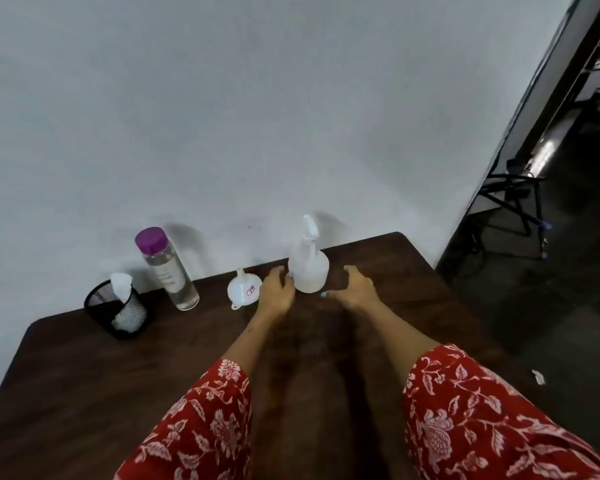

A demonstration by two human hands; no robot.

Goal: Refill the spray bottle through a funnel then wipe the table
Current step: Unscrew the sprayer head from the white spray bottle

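Spray bottle (308, 268) stood upright at the counter's (84, 375) far edge, between both hands: left hand (275, 289) touching its side, right hand (355, 287) just beside; both grips apart, fingers loosely curved.

We cannot tell whether the left hand (276, 289) touches the spray bottle (308, 268). The sticker on the funnel (244, 289), just left of that hand, is too small to read. Both sleeves (492, 420) are cut off by the bottom edge.
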